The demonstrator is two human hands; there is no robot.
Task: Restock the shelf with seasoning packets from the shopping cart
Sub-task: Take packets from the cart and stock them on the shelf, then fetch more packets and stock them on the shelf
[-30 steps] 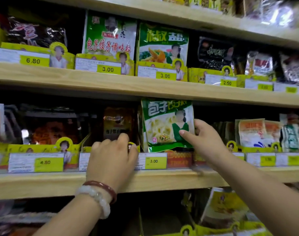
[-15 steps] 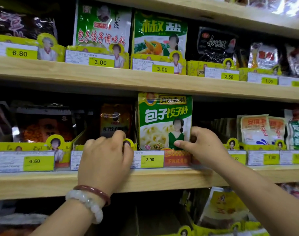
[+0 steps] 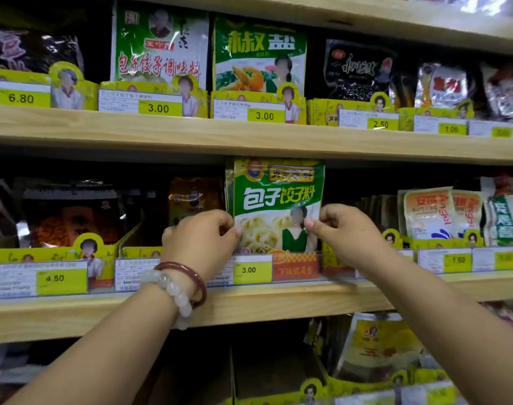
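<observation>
Centre of the frame, middle shelf [image 3: 249,305]: green dumpling-seasoning packet [image 3: 275,200] stands upright in its yellow display tray, top edge right under the shelf board above. Left hand [image 3: 201,241] pinches the packet's left edge, fingers curled, thumb tip on the front. Right hand [image 3: 347,232] pinches the right edge the same way, fingertips narrow and closed on the plastic. Both hands grip at about mid-height of the packet. Left wrist carries a pale bead bracelet [image 3: 173,293] and a dark red bangle [image 3: 191,276], touching each other.

Below the packet, shelf-edge price tag [image 3: 251,270] reads 3.00, with a red promo label [image 3: 296,264] just beside it to the right. Left of the packet, an orange-brown packet [image 3: 195,197] sits further back in shadow. Far left of the middle shelf, dark packets behind a 4.50 tag [image 3: 55,278]. Right of the frame, pale sachets [image 3: 427,213] stand in a row, tag under them blurred.

Upper shelf, centre: green pepper-salt packet [image 3: 259,58] above a 3.00 tag, and a green-and-white packet [image 3: 158,45] to its left, also 3.00. Upper left tag reads 6.80. Upper right, black packet [image 3: 359,71] over a 2.50 tag.

Lower right of the frame, yellow packets [image 3: 378,346] on the bottom shelf, print too blurred to read. Shopping cart not in view.
</observation>
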